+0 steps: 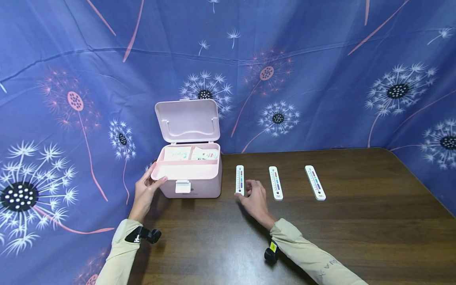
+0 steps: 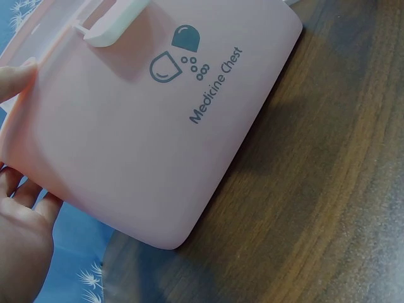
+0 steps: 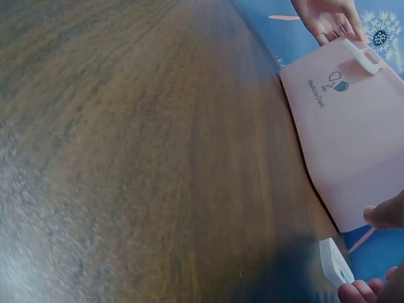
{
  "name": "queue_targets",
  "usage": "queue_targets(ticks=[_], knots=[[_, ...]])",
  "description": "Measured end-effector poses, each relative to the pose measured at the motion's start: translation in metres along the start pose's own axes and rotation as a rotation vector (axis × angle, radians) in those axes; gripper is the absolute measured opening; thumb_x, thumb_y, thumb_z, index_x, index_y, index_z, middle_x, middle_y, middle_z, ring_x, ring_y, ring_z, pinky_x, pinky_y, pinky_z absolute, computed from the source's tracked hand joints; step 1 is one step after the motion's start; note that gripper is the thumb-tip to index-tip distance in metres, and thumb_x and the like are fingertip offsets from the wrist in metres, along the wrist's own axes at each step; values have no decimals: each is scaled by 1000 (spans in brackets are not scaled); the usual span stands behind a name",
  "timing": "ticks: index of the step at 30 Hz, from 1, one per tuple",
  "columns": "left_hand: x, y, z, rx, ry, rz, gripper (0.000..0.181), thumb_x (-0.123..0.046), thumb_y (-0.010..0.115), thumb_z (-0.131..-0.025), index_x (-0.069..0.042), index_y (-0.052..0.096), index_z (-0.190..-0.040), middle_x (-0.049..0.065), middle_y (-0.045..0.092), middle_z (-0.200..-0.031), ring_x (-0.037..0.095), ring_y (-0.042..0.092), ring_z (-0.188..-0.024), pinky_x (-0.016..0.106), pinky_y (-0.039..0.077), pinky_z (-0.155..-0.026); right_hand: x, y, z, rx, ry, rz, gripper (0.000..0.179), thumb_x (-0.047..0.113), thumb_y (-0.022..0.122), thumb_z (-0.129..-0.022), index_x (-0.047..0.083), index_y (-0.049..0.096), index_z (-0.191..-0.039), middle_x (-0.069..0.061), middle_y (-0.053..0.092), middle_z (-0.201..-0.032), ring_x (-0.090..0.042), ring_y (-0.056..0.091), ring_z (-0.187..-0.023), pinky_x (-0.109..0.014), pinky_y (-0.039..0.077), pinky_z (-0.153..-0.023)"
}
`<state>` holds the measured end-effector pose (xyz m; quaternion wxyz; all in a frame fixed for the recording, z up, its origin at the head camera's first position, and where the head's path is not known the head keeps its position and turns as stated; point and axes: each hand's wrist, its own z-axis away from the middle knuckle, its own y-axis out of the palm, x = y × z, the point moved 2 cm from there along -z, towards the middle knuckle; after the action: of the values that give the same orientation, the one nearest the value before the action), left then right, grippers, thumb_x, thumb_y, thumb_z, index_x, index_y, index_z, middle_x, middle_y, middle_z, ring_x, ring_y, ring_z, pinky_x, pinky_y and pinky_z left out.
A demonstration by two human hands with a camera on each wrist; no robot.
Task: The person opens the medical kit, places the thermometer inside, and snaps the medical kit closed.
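A pink medicine chest (image 1: 199, 189) stands with its lid (image 1: 189, 122) raised. Holding its left side is my left hand (image 1: 145, 196), the thumb on the front rim and the other fingers against the side wall; the left wrist view shows this hand (image 2: 25, 246) at the "Medicine Chest" front. My right hand (image 1: 255, 202) is at the lower end of the leftmost white thermometer (image 1: 240, 178), thumb and fingers apart on either side of it. In the right wrist view, the fingertips (image 3: 356, 291) lie beside this thermometer (image 3: 334, 262); whether they touch it I cannot tell.
Two more white thermometers, a middle one (image 1: 276, 183) and a right one (image 1: 315, 183), lie on the brown wooden table (image 1: 338, 241). Inside the chest are a box marked "Surgical" (image 1: 177, 153) and a printed packet (image 1: 204, 154). A blue dandelion-print cloth (image 1: 320, 99) hangs behind.
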<state>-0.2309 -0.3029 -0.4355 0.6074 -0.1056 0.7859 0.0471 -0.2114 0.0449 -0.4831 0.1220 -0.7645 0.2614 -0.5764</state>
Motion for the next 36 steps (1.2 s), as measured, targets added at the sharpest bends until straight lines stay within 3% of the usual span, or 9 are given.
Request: queue_targets(ticks=[14,25,36], knots=[[2,0,1,-20,-17,13,69,1,71,-81,-6,41,-143,11,35,-149,19,32,-136,19,31,-106,-3,7,1,-12,17,25,52,15,87,-63,-8,61,-103,-16,58,-91,-21,55,-73,-37,47,-70],[1,0,2,-19,4,33,67,2,71,-81,-4,42,-142,12,36,-148,20,33,-135,19,31,-106,-7,13,-3,-5,38,74,53,16,89,-61,-9,63,-99,-16,60,-87,-28,56,-80,-41,49,-74],[1,1,1,-19,4,61,67,3,71,-81,-3,42,-141,13,37,-147,20,33,-135,20,31,-106,-7,18,-9,-20,-40,144,45,17,90,-57,-7,66,-86,-16,60,-76,-27,55,-70,-42,47,-65]])
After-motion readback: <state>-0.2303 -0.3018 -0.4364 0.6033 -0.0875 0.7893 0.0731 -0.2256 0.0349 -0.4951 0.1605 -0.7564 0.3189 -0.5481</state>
